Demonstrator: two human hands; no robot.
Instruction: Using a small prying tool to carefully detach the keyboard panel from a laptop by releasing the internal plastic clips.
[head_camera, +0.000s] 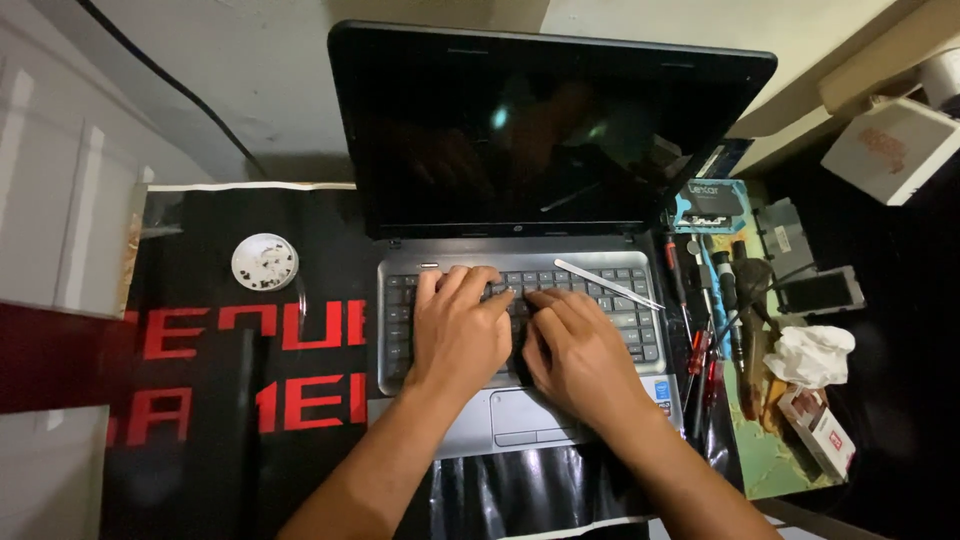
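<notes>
- Both forearms reach in; left hand (458, 335) and right hand (578, 352) press curled, empty fingers onto the central keys of the laptop (520, 320).
- Prying hard could snap keys.
- The loose spudger (608, 283) on the keys could slide off.

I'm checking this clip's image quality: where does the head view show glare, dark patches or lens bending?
Head view: soft glare spots on the open laptop's dark switched-off screen; right edge around the crumpled white tissue sinks into shadow; both hands on the grey keyboard are evenly lit and sharp; edges bow slightly from wide-angle distortion.
</notes>
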